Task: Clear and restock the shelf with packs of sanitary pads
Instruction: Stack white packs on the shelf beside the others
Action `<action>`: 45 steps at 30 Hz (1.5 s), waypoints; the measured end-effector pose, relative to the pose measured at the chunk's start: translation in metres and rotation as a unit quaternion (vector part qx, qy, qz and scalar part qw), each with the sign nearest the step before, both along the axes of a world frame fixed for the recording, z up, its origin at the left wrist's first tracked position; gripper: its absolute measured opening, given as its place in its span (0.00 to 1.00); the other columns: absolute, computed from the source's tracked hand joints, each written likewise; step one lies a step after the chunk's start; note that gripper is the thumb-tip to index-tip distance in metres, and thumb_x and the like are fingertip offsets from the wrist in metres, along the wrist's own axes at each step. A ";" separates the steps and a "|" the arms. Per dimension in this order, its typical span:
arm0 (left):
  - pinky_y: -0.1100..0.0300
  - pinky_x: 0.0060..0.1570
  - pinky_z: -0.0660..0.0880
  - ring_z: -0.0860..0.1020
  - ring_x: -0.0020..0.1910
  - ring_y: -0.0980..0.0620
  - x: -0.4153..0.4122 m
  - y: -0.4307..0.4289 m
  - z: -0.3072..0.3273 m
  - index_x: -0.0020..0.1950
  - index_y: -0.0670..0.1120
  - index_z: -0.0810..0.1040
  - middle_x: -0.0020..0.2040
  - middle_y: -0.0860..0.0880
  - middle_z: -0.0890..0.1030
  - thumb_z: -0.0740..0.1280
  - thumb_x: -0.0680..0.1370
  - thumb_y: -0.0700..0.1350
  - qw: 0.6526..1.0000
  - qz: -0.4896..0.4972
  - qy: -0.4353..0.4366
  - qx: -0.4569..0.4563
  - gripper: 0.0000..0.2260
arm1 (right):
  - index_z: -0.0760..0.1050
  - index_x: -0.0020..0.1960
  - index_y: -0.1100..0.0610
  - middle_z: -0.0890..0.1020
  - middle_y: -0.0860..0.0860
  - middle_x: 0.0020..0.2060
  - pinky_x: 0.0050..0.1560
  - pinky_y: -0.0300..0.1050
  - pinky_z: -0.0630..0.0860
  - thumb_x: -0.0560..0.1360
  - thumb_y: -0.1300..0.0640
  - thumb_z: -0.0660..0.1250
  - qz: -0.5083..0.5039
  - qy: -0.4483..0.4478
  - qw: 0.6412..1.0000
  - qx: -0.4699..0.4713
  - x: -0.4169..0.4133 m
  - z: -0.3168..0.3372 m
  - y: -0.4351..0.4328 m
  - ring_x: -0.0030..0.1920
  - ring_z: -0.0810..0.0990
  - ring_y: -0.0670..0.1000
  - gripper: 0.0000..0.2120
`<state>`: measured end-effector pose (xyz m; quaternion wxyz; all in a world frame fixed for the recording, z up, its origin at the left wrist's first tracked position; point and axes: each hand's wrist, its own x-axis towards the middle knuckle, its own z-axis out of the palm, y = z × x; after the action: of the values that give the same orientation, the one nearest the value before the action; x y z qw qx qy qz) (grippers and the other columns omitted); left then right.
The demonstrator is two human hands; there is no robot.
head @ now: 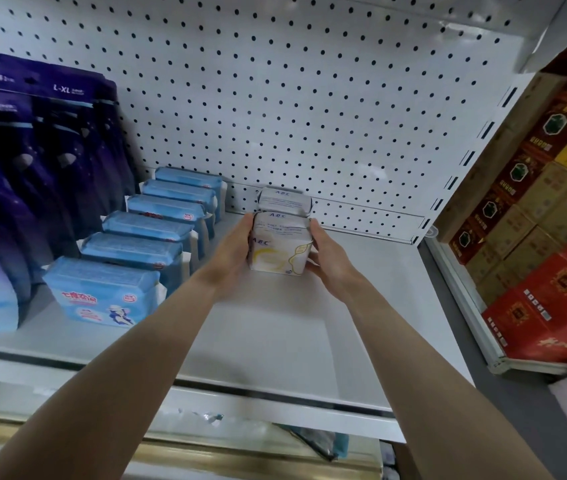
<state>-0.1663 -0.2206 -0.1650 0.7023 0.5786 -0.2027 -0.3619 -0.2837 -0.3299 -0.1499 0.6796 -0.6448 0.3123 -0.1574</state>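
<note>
Gripping white pack (280, 249) upright from both sides, left hand (232, 252) and right hand (329, 259) equally near, fingers (315, 230) curled round it, just in front of rear pack (284, 200) deep on shelf (361, 292).

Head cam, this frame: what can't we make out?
- Head view: most fingers of left hand and right hand, hidden behind the front white pack.
- Rear white pack: lower part hidden by the front one.
- Purple packs: cut off by left edge.
- Lower shelf goods: blurred beyond identifying.
</note>
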 end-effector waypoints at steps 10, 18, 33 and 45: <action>0.60 0.42 0.78 0.83 0.42 0.58 0.018 0.003 0.003 0.48 0.53 0.80 0.43 0.54 0.85 0.49 0.85 0.53 0.996 0.092 0.001 0.024 0.21 | 0.76 0.61 0.50 0.83 0.42 0.46 0.47 0.35 0.76 0.85 0.45 0.49 -0.003 -0.010 1.000 -0.003 0.030 -0.004 0.015 0.45 0.81 0.40 0.18; 0.63 0.36 0.78 0.82 0.39 0.59 0.019 0.002 0.003 0.47 0.54 0.80 0.40 0.56 0.84 0.49 0.85 0.54 0.994 0.110 0.019 0.020 0.20 | 0.75 0.61 0.50 0.83 0.43 0.46 0.56 0.44 0.77 0.85 0.45 0.48 -0.015 -0.020 1.000 0.001 0.035 -0.006 0.020 0.48 0.81 0.42 0.19; 0.71 0.47 0.75 0.78 0.40 0.66 0.005 0.018 0.011 0.48 0.53 0.76 0.40 0.61 0.80 0.47 0.86 0.51 0.994 0.089 -0.039 0.040 0.19 | 0.62 0.77 0.53 0.67 0.45 0.73 0.76 0.53 0.60 0.84 0.44 0.51 -0.069 0.001 0.997 -0.026 0.021 0.002 0.024 0.73 0.64 0.48 0.25; 0.53 0.72 0.57 0.58 0.76 0.51 -0.083 0.079 0.048 0.79 0.51 0.53 0.79 0.50 0.57 0.57 0.83 0.55 0.980 0.059 -0.166 0.098 0.27 | 0.70 0.64 0.53 0.77 0.53 0.63 0.63 0.45 0.69 0.82 0.46 0.59 -0.107 -0.029 0.993 -0.034 -0.072 0.040 0.064 0.62 0.76 0.52 0.16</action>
<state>-0.2496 -0.1414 -0.1167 0.6188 0.7074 -0.2454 -0.2375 -0.3552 -0.2663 -0.1100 0.6457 -0.6254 0.3538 -0.2585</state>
